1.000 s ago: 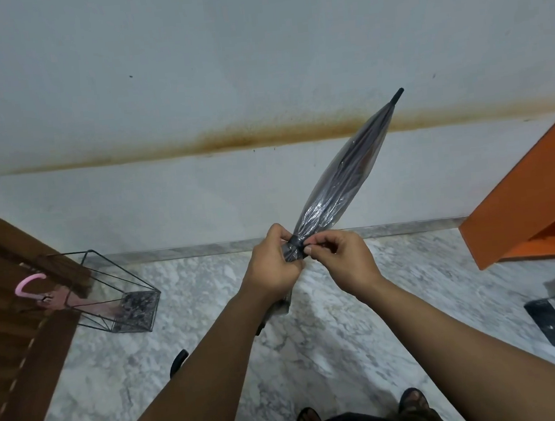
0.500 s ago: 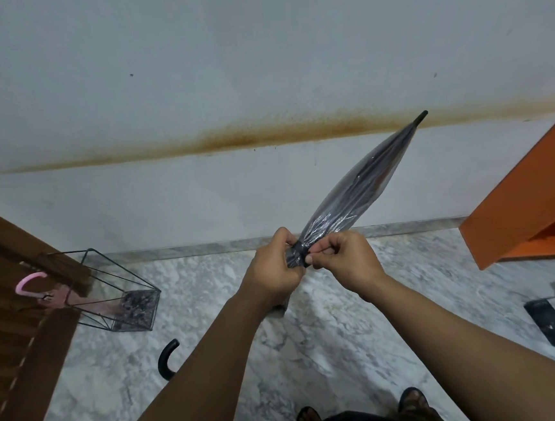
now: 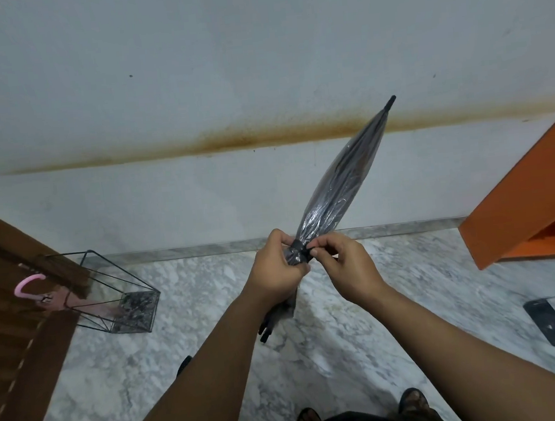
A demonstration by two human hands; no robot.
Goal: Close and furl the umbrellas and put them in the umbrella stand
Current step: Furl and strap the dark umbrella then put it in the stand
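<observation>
Both forearms reach forward over the marble floor (image 3: pixel 347 338). The left hand (image 3: pixel 275 272) is wrapped around the gathered canopy of the clear umbrella (image 3: pixel 341 184), which tilts up and to the right, tip toward the stained wall (image 3: pixel 191 83). The right hand (image 3: pixel 344 265) pinches the dark strap (image 3: pixel 301 247) around the furled canopy. At the floor's left edge, the wire umbrella stand (image 3: pixel 115 291) holds a pink umbrella (image 3: pixel 52 297), its curved handle leaning left.

left hand (image 3: pixel 276 271) grips furled umbrella (image 3: pixel 341 184) | right hand (image 3: pixel 344 265) pinches strap (image 3: pixel 301 246)
</observation>
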